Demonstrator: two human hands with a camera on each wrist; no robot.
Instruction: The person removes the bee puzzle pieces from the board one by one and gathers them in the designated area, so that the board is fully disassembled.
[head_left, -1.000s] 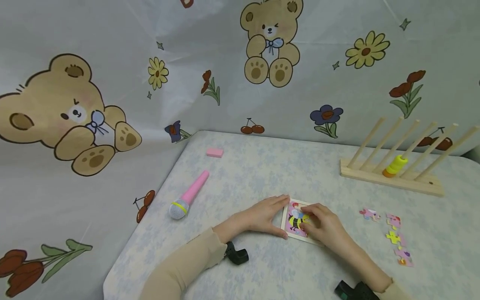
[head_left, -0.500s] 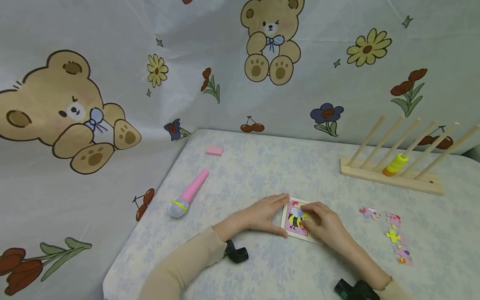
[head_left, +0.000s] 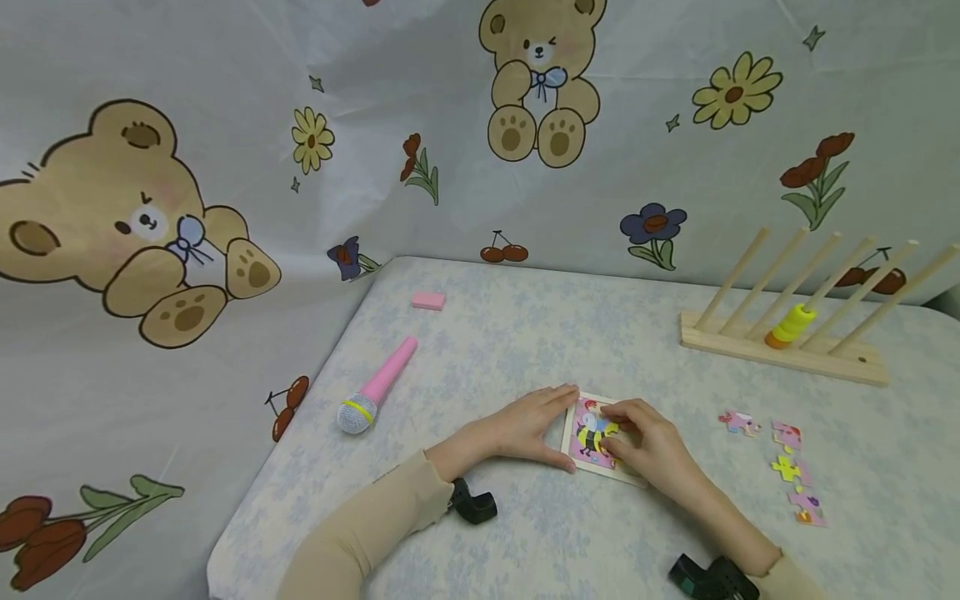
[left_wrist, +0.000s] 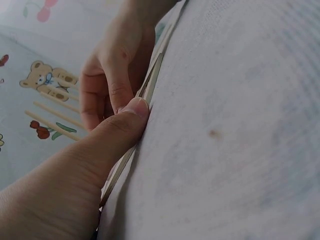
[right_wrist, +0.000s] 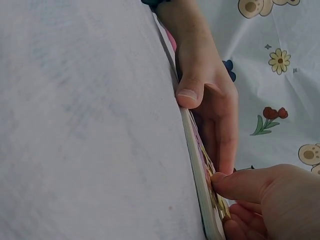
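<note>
Spanning the left side of the puzzle frame (head_left: 606, 473), the left hand (head_left: 522, 430) is spread wide, thumb at the near corner and fingertips at the far one, set against the rim without wrapping round it. The frame lies on the counter (head_left: 480, 350) in front of the person, between both hands, showing a bee picture (head_left: 588, 439). The right hand (head_left: 655, 444) bends over the right part, thumb and forefinger slightly parted, their tips at the picture; whether they pinch a piece cannot be told, because the hand covers that spot. The likeliest trouble seems to be a piece catching on its neighbour: pressed down with its tab off the slot, it could jam or ride up, and sideways force might lift pieces beside it. Should the left hand slacken, the frame could skid or turn under the right hand's push. With the fingers hiding much of the right side, a misfit there might also go unnoticed. The loose pieces (head_left: 786, 468) lie apart to the right, and the right forearm (head_left: 727, 521) could scatter them if it swung outward; the peg rack (head_left: 817, 358) and pink microphone (head_left: 386, 377), well apart from both hands, seem at little risk.
</note>
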